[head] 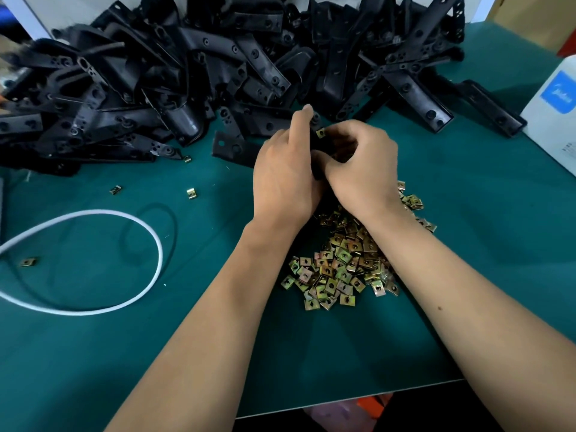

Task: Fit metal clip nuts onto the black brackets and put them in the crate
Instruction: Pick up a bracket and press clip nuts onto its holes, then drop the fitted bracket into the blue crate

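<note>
Head view, looking down on a green table (467, 213). Brackets (218, 63): black, flat or bent plastic-looking pieces with round holes, heaped across the upper part of the frame from the left edge to the upper right. Clip nuts (339, 269): small, square, brass-coloured metal clips, each with a central hole, piled at centre frame, below and partly under the wrists; single loose ones lie apart at left (192, 193), (115, 190), (29, 261).

Left hand (285, 176), centre of the frame: fingers curled round one black bracket (318, 151), which shows only as a dark strip between the two hands; the index finger points up toward the heap. Right hand (361, 163), touching the left: fingers curled inward, thumb and fingertips closed on the same bracket. One clip nut (320, 132) sits at the bracket's upper end, just beside the right fingertips; whether it is fully seated cannot be told. Both hands hover above the far edge of the nut pile, just in front of the bracket heap.

Other items: a white cable (149, 232) looped at lower left; a white box (554, 120) with a blue label at the right edge.
</note>
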Motion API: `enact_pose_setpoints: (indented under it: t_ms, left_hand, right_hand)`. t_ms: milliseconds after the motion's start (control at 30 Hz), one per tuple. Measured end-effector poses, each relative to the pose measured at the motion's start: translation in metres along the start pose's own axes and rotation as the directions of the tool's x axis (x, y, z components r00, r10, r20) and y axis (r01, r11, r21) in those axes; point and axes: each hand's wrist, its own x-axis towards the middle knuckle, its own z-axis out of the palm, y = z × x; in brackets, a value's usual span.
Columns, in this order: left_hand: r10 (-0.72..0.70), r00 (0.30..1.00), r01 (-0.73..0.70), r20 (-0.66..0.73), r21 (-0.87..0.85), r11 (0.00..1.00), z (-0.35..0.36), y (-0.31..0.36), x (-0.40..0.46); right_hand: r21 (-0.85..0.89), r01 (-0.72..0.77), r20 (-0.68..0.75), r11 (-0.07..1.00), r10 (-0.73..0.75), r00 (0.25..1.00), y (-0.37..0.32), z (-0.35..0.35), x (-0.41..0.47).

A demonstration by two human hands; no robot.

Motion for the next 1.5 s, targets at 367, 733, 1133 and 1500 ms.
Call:
enact_pose_setpoints:
  t_ms: [367,733,1133,1500]
  left_hand:
    - [0.018,1.0,-0.018,0.024,0.012,1.0,-0.004,0.008,-0.003]
    - [0.102,0.976,-0.121,0.191,0.086,0.989,-0.01,0.037,0.0]
    - [0.524,0.788,-0.529,0.324,-0.079,0.845,0.043,0.26,-0.013]
    - [0.875,0.188,-0.703,0.446,-0.561,0.437,0.143,0.376,-0.181]
  right_hand:
    - [-0.036,-0.03,-0.029,0.999,0.029,0.999,-0.003,-0.002,0.003]
    - [-0.141,-0.008,0.036,0.99,0.013,0.999,0.002,-0.042,0.001]
    - [0.044,-0.259,-0.276,0.965,0.261,0.925,0.058,-0.26,-0.056]
    - [0.465,-0.705,-0.636,0.535,0.756,0.154,0.217,-0.394,-0.279]
